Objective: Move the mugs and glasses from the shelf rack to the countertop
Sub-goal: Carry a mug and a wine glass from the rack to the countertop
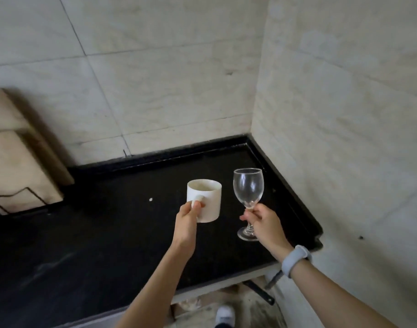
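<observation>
My left hand grips the handle of a white mug, which is upright and held above the black countertop. My right hand pinches the stem of a clear wine glass, also upright; its foot hangs just above or at the counter surface near the right corner, and I cannot tell whether it touches. The two vessels are side by side, a small gap between them. No shelf rack with other mugs or glasses is in view.
Tiled walls meet in a corner behind and to the right of the counter. A beige box-like object with a wire frame stands at the left on the counter. A small white speck lies on the surface. The floor and my shoe show below the counter's front edge.
</observation>
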Tool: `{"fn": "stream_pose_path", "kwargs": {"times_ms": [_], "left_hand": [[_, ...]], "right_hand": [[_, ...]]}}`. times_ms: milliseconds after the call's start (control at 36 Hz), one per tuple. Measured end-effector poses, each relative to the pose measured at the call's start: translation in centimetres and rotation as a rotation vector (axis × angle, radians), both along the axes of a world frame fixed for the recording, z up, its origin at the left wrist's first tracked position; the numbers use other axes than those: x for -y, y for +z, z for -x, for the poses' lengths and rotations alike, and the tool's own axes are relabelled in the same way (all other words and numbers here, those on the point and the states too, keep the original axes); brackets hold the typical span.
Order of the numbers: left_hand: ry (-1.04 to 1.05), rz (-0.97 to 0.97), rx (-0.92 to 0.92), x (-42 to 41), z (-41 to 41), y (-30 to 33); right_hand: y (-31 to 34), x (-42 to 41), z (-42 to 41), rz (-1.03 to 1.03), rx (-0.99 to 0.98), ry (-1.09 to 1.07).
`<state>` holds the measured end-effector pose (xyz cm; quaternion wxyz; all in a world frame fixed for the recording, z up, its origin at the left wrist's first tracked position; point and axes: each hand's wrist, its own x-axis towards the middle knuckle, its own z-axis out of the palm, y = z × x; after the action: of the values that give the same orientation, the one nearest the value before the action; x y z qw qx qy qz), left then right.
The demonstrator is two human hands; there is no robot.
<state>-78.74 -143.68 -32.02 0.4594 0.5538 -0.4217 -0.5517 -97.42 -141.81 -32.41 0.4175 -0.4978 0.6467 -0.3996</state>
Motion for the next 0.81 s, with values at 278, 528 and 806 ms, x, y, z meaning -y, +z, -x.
{"fn": "stream_pose_path", "kwargs": {"times_ms": [278, 528, 806], "left_hand": [[-0.005, -0.058, -0.029, 19.4, 2.2, -5.4], [-0.016, -0.013, 0.043, 30.6, 4.9, -10.8], [-0.020, 0.042, 0.079, 34.2, 5.9, -14.6]], "right_hand": [[-4.8, 20.2, 0.4, -0.028, -0.020, -0.083], [-10.8, 33.4, 2.5, -0.031, -0.092, -0.163], [-14.7, 41.3, 2.8, 0.031, -0.152, -0.121]]}}
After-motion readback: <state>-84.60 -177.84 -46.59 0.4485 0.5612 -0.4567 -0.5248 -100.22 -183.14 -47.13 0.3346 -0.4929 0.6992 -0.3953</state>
